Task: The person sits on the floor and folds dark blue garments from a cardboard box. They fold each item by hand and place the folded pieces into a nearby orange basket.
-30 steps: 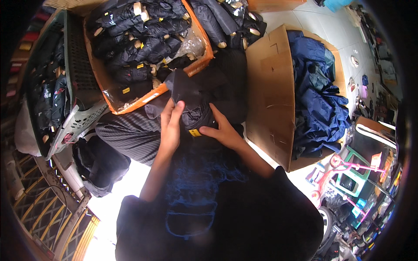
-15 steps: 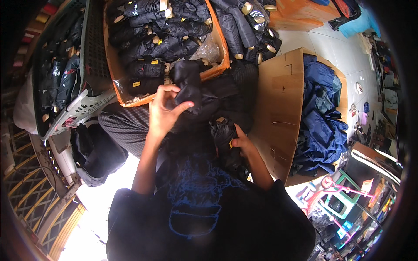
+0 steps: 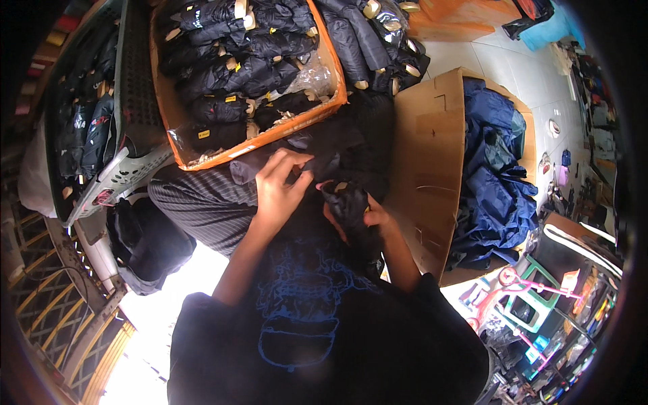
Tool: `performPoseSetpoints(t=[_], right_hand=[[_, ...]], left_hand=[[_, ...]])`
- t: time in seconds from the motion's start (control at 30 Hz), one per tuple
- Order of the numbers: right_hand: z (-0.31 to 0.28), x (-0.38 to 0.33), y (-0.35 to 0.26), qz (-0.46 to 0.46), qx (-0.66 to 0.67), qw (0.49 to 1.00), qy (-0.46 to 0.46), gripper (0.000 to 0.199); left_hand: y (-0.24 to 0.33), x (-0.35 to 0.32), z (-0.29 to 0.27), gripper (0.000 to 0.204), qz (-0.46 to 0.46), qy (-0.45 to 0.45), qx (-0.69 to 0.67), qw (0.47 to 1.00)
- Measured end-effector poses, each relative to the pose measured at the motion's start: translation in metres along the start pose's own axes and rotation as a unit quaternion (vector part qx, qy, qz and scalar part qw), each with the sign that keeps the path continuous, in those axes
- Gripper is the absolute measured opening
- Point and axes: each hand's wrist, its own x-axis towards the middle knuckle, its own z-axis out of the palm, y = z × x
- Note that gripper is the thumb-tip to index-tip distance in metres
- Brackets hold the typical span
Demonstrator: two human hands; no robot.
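Head view, only one. Right hand (image 3: 378,217) wrapped round a rolled black bundle (image 3: 347,202), thumb on its near side, pale tip showing at the far end. Left hand (image 3: 278,192) just left of it, thumb and fingers curled to a narrow gap; dark on dark, cannot tell if they pinch anything. Dark cloth (image 3: 324,145) just beyond left fingers, on the lap. Orange-edged box (image 3: 260,138) of black bundles farther beyond left hand; cardboard box (image 3: 422,175) with blue fabric (image 3: 496,196) right of right hand. Step looks like handling the bundle, right hand steadying; next move probably calls for a firm right hold and precise left fingertips.
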Motion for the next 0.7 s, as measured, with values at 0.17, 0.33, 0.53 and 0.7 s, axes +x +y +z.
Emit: performPoseSetpoints(t=[0.17,0.33,0.53,0.7], right_hand=[[0.011,0.004,-0.011,-0.044,-0.174,0.983,0.033,0.093],[0.015,-0.003,-0.021,-0.107,-0.189,0.971,0.096,0.093],[0.009,-0.01,-0.038,-0.096,-0.277,0.949,0.119,0.085],[0.005,-0.006,-0.052,-0.101,-0.435,0.893,0.055,0.082]], left_hand=[[0.013,0.009,0.005,0.014,-0.043,0.019,0.023,0.999],[0.024,0.02,-0.005,0.024,-0.031,-0.051,-0.098,0.993],[0.036,0.02,-0.006,0.05,0.026,-0.007,0.016,1.0],[0.016,0.027,-0.013,0.034,0.17,-0.034,0.152,0.973]])
